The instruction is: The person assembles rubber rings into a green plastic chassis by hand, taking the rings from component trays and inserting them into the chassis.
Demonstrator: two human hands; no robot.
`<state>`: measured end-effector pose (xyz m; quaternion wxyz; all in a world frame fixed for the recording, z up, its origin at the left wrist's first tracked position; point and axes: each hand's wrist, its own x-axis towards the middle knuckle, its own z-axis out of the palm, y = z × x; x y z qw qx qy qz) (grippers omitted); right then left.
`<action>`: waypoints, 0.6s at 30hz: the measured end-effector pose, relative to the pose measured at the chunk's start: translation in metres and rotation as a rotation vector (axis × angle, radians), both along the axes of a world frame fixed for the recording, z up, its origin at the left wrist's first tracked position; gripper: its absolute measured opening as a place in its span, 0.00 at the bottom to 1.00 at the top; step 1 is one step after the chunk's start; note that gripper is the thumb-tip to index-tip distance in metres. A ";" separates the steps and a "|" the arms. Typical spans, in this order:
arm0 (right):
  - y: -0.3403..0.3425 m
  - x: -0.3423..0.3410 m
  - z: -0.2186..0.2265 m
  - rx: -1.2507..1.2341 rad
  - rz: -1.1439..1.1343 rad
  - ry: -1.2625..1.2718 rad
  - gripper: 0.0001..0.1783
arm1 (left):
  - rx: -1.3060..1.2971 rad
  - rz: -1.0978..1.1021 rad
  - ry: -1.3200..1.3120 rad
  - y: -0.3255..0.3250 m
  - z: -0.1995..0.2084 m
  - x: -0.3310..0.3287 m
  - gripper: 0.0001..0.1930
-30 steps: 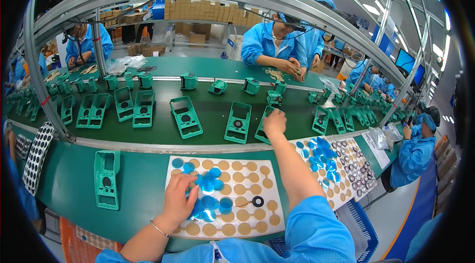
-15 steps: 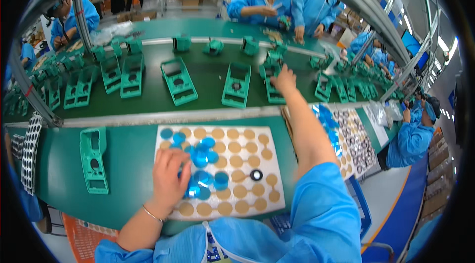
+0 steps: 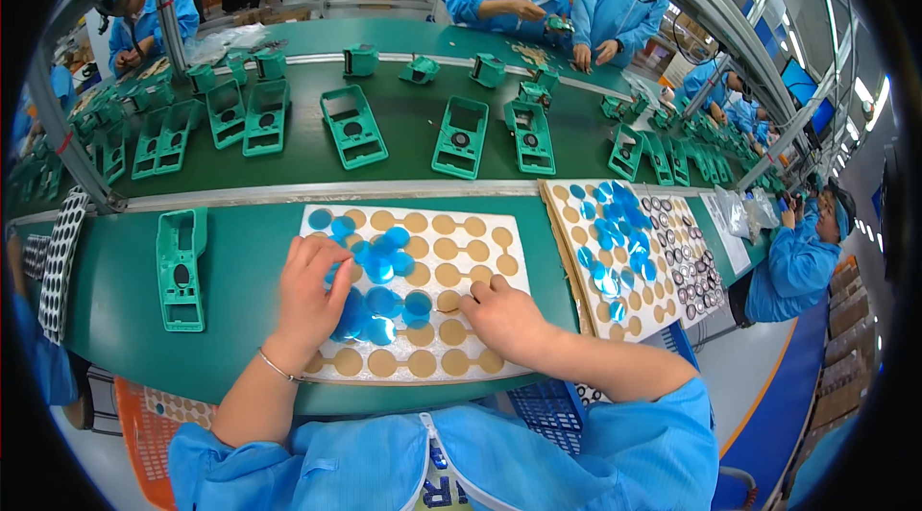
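A white sheet with tan round stickers, some joined in pairs, lies before me. Several shiny blue film discs are scattered over its left half. My left hand rests at the sheet's left edge beside the discs, fingers bent and thumb a little apart, with nothing seen in it. Over the sheet's right part, my right hand has its fingertips pinched together at a sticker; whatever they hold is hidden. To the left lies a green plastic housing with a round dark part in it.
Beyond a metal rail, several green housings lie on a dark green belt. On the right are a second sheet with blue discs and a sheet of dark rings. Co-workers stand across and at the right. An orange basket sits below.
My right hand has come back from a green housing on the belt to the sheet, where the black ring seen earlier is now hidden. My left hand stays by the discs.
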<state>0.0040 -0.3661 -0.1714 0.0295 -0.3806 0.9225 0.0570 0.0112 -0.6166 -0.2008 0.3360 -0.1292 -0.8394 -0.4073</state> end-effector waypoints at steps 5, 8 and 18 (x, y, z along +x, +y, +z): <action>-0.006 0.000 0.003 -0.005 0.053 0.071 0.13 | 0.039 0.020 0.005 -0.005 -0.003 0.001 0.03; -0.007 -0.006 0.014 -0.006 0.115 -0.035 0.14 | 0.062 0.026 -0.013 -0.008 -0.002 0.003 0.03; 0.010 -0.018 0.014 -0.582 -0.116 -0.037 0.09 | 0.432 -0.308 -0.333 0.011 0.006 0.009 0.05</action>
